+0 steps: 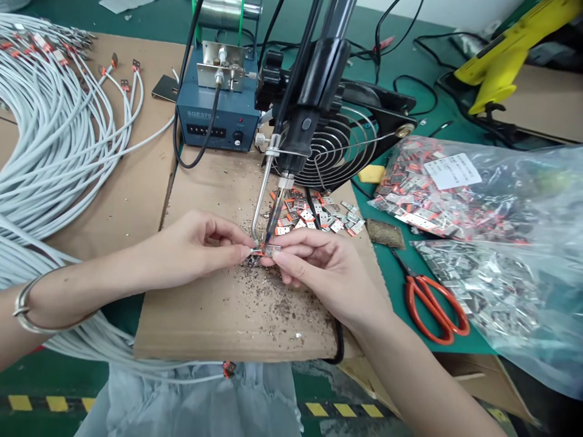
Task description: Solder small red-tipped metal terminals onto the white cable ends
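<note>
Between thumb and finger my right hand [321,267] pinches a small USB plug [272,249] with an orange insert, under the soldering iron [274,212]. From the other side my left hand [214,249] pinches at the plug's back end; what lies between its fingertips, perhaps a cable end, is too small to make out. The iron's tip and the bent solder feed tube [261,200] come down right at the plug. Specks of solder lie on the cardboard [195,328] below my hands. Loose USB plugs [337,215] are heaped just behind my right hand.
Bundled grey cables [54,164] fill the left side. A blue solder feeder [218,115] and a round fan [341,145] stand behind. At right lie orange-handled scissors [437,309], a brown sponge [385,233], a bag of plugs [423,200] and a bag of metal shells [487,291].
</note>
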Demonstrator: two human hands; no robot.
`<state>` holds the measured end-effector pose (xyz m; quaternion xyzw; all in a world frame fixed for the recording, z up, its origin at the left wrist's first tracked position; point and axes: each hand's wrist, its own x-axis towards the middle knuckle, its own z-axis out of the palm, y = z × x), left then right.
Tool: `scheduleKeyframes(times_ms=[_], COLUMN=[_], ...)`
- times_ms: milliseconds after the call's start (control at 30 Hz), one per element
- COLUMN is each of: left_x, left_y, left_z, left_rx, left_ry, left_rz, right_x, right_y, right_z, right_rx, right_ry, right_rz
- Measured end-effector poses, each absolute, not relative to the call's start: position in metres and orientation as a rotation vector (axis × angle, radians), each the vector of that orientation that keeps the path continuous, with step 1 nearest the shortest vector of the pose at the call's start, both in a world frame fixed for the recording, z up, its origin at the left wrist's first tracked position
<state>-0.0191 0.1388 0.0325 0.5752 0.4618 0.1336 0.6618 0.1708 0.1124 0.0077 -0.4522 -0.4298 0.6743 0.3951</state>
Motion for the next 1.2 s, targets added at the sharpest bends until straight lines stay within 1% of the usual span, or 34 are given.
scheduleKeyframes(times_ms=[200, 567, 867, 1200], left_x=[-0.0187, -0.0194, -0.0182, -0.0190], left_y=[0.1379, 0.1389, 0.1355, 0.1361], left_z=[0.0287, 0.0247, 0.0279, 0.0272], left_rx=[1.352, 1.455, 1.391, 1.404], left_ry=[1.077, 1.085, 1.131, 1.137], left_rz=[0.312, 0.332, 0.318, 0.297], right_x=[0.1688, 0.1687, 0.1736, 0.1730], right_y=[0.1118, 0.1127, 0.1122, 0.1132], right_z=[0.0087, 0.0096, 0.0081, 0.0087], right_rx=[-1.212, -1.200, -1.154, -1.227], right_ry=[-1.068, -1.063, -1.092, -1.149], right_rz=[1.677, 1.704, 1.748, 1.709])
